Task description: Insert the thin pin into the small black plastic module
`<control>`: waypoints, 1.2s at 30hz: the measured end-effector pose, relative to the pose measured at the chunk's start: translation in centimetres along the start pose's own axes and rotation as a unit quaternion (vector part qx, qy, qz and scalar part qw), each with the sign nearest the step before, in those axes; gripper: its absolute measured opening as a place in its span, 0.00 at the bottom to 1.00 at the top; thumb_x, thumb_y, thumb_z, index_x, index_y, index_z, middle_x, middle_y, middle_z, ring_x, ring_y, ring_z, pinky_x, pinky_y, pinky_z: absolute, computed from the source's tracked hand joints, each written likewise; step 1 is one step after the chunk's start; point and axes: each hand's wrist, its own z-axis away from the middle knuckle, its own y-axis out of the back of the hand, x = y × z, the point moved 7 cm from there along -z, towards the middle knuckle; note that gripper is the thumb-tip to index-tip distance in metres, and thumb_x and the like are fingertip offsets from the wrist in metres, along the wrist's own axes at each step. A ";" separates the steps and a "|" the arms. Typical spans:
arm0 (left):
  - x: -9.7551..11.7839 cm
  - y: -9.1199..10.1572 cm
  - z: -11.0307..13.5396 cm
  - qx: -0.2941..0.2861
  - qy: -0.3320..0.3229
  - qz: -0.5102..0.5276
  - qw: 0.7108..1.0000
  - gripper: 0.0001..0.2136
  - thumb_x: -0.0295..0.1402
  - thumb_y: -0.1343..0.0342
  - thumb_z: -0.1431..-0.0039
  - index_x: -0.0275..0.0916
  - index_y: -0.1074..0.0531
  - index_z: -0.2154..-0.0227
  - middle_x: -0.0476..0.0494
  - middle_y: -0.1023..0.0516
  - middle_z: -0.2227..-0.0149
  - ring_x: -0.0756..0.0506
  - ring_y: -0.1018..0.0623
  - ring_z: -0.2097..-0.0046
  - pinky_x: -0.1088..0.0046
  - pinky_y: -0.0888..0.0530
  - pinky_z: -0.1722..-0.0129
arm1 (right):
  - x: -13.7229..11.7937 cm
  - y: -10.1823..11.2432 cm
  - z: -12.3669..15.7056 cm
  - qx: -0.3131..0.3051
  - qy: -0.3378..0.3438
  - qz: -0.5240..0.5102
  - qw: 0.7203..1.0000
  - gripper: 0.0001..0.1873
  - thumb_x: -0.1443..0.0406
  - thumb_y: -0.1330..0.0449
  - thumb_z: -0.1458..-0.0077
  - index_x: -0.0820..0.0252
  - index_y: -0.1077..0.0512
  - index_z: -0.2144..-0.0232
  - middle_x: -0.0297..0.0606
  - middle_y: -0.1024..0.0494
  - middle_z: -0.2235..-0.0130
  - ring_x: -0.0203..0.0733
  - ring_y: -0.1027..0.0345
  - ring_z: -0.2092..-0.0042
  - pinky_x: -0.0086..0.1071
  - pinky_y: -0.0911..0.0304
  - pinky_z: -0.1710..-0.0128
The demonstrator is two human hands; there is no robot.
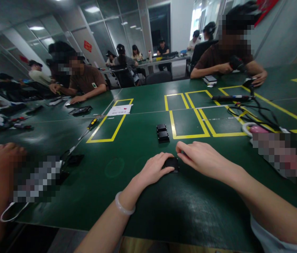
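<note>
Black box (172,163) sat lower-middle of frame on the counter (190,218), left hand (155,170) curled around it, right hand (203,158) loosely flat with fingertips on its far edge, probably steadying it.

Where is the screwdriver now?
In the head view, the screwdriver lies left of centre on the green table, its handle at the yellow rectangle's left edge, near the white paper.

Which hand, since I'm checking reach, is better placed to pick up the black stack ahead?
Probably the right hand: its fingers lie open, nearest the stack, and only brush the part. The left hand is curled over that part.
</note>
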 end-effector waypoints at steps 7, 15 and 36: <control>-0.2 -0.2 0.0 0.003 -0.001 -0.003 1.000 0.16 0.41 0.47 0.38 0.43 0.37 0.49 0.44 0.29 0.52 0.43 0.27 0.52 0.65 0.29 0.51 | -0.1 -0.1 0.0 -0.012 0.009 -0.018 1.000 0.07 0.61 0.53 0.37 0.56 0.38 0.65 0.34 0.26 0.71 0.39 0.34 0.70 0.31 0.54 0.74; -0.1 -0.1 0.0 -0.003 -0.004 -0.002 1.000 0.17 0.42 0.48 0.37 0.43 0.37 0.49 0.44 0.29 0.51 0.42 0.27 0.51 0.64 0.30 0.50 | -0.1 -0.1 0.1 -0.025 0.012 -0.034 0.999 0.04 0.65 0.52 0.39 0.57 0.38 0.63 0.33 0.27 0.71 0.38 0.35 0.70 0.31 0.53 0.73; 0.1 0.1 0.0 -0.012 0.002 0.002 1.000 0.16 0.43 0.50 0.36 0.44 0.37 0.48 0.44 0.29 0.52 0.42 0.27 0.51 0.64 0.30 0.50 | 2.0 0.1 -0.7 0.045 -0.064 -0.034 0.996 0.08 0.61 0.54 0.36 0.57 0.38 0.65 0.36 0.25 0.70 0.41 0.31 0.69 0.30 0.50 0.72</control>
